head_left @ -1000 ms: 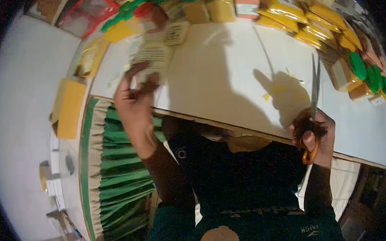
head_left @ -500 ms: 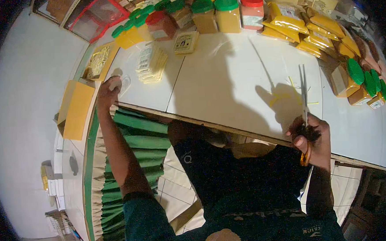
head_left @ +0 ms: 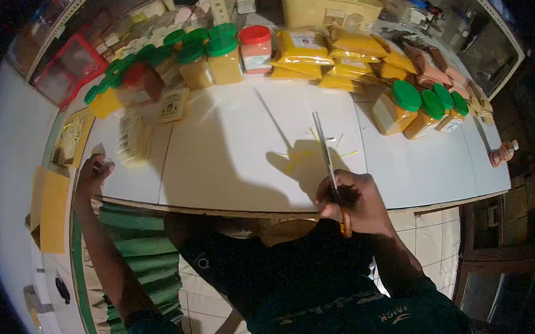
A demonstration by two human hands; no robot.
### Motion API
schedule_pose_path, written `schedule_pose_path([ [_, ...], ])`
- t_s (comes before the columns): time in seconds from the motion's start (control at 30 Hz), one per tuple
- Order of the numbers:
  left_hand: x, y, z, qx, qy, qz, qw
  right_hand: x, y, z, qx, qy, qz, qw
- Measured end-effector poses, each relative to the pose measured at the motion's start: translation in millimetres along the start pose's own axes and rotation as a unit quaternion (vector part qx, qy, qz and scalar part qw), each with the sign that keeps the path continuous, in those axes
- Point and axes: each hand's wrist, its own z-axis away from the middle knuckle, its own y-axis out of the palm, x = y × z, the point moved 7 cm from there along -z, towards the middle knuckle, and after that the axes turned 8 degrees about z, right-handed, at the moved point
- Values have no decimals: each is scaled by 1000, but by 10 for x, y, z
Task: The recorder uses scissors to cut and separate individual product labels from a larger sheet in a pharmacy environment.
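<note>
My right hand [head_left: 365,205] grips a pair of scissors [head_left: 324,140] by its orange handles, above the table's front edge. The narrow blades point away from me, nearly together. Thin yellow and white paper trimmings [head_left: 344,154] lie just beyond, partly in the hand's shadow. My left hand [head_left: 96,168] rests at the front left of the white table [head_left: 220,191], its fingers curled. Blur and shade hide what they hold, if anything. Close to it stands a stack of pale printed labels [head_left: 134,138], with a smaller label stack [head_left: 173,105] farther back.
Jars with green lids [head_left: 223,59] and a red-lidded jar [head_left: 256,48] line the back. Filled yellow pouches [head_left: 303,51] pile beside them. More green-lidded jars [head_left: 394,107] stand at right. An open box of cuttings [head_left: 73,139] and a yellow carton [head_left: 52,207] sit at left.
My view has swung to the right, so the table and both hands appear farther left. The right hand still holds the scissors upright; the left hand stays near the table's left corner.
</note>
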Motion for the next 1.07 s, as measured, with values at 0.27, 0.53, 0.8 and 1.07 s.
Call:
schedule_pose_path([
  [0.27,-221,21,205,-24,124,134,983,-46,-51,2,-5,28,16,999],
  [0.53,-279,55,189,-121,148,65,979,22,-136,-22,-87,32,19,996],
  [0.8,-1336,-17,1036,-485,264,199,810,211,-249,-507,93,-4,420,903],
  [1.07,-3174,-470,2382,-377,484,124,780,131,-136,-811,272,-59,461,843],
])
